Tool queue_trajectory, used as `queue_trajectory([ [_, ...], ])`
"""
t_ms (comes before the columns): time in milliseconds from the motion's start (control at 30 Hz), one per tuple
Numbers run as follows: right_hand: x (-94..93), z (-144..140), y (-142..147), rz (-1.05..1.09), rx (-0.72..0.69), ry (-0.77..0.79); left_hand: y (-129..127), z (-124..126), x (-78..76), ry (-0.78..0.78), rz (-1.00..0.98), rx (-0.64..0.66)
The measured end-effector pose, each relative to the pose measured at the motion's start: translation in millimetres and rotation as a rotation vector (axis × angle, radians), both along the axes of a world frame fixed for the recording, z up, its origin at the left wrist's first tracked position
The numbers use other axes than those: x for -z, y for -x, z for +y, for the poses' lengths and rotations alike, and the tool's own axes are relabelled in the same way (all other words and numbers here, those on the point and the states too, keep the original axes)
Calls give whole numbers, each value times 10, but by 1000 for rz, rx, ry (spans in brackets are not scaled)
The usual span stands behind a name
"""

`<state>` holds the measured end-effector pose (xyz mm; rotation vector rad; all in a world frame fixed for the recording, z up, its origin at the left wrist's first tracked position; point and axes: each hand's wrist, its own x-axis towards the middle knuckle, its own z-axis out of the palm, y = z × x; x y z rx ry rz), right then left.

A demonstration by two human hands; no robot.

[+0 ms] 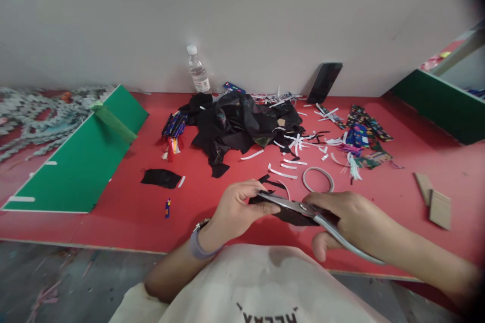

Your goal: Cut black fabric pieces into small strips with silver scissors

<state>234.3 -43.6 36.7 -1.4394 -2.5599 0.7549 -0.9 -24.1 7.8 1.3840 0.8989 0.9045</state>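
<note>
My left hand (238, 208) pinches a small piece of black fabric (291, 218) just above the near part of the red table (113, 212). My right hand (343, 217) grips a pair of metal scissors (303, 208), whose blades lie across the black piece and point left toward my left thumb. A grey watch band sits on my left wrist. A roll of white tape (317, 178) lies just beyond my hands.
A heap of black fabric (238, 123) sits mid-table with white strips (288, 161) scattered to its right. Patterned cloth scraps (361, 136), a water bottle (197, 71) and a dark phone (325, 82) against the wall, green boards (83, 156) left and right, cardboard pieces (435, 202), a black scrap (161, 178).
</note>
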Motion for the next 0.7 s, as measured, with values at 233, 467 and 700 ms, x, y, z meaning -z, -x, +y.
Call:
queue_trajectory([
  [233, 46, 16, -5, 8, 11, 33, 8, 11, 1, -27, 19, -3],
  [467, 33, 34, 40, 21, 14, 16, -33, 26, 5, -38, 81, 3],
  [700, 47, 38, 39, 19, 8, -14, -27, 27, 16, -57, 112, 11],
])
